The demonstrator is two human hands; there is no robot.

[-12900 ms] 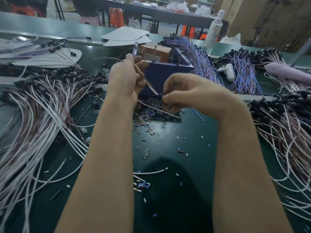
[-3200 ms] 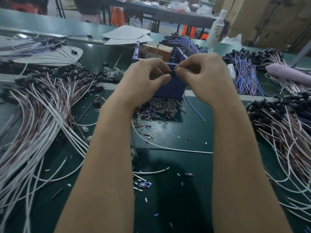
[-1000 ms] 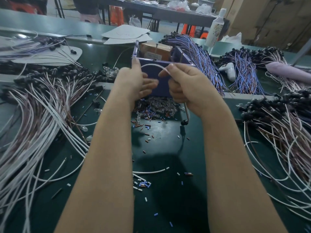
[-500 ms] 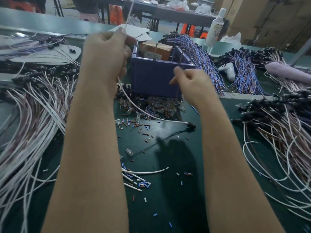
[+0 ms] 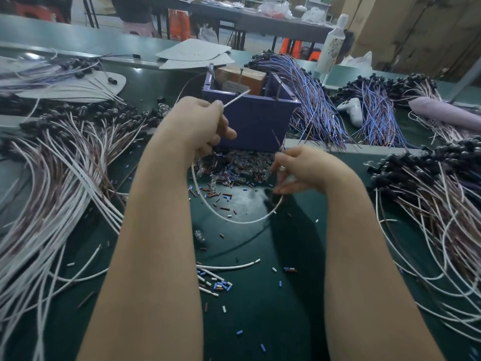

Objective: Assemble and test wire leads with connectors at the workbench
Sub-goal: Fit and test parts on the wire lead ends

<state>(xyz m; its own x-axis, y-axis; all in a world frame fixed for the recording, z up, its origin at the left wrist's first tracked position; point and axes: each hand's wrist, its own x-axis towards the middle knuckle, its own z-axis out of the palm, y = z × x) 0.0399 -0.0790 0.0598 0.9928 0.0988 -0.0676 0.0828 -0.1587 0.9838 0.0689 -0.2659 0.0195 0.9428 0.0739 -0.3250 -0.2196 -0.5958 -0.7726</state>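
**Between left hand [image 5: 200,121] and right hand [image 5: 304,168], a thin white insulated wire lead [image 5: 234,221] sags in a loop**

Far outside the left knuckles sprawls a loose heap of white and brown wire leads [image 5: 59,178] on the dark green bench mat [image 5: 260,308]. The left fingers are curled round the thin white insulated wire lead near one end, and a short stub pokes out past the thumb and forefinger toward the purple-blue plastic bin [image 5: 250,121] just beyond them. From under that fist the lead drops, curves over a scatter of small blue, red and white insulation offcuts [image 5: 221,194], and climbs to the right fingers. These are half curled and appear to pinch its other end. The view is blurred there, so I cannot tell whether a connector sits on it. A fine reddish-brown strand [image 5: 277,138] rises above the right fingertips. Beyond the right wrist lies a second heap of leads with black connectors [image 5: 429,183].

The lead looks very light and quite limp. It will not hold a shape, and a free end would swing. A light pinch close behind the end being worked seems the best hold, since that keeps the tip steady. The smooth jacket may slip through a loose grip, and hard pulling could strain any crimp or the bared strands.
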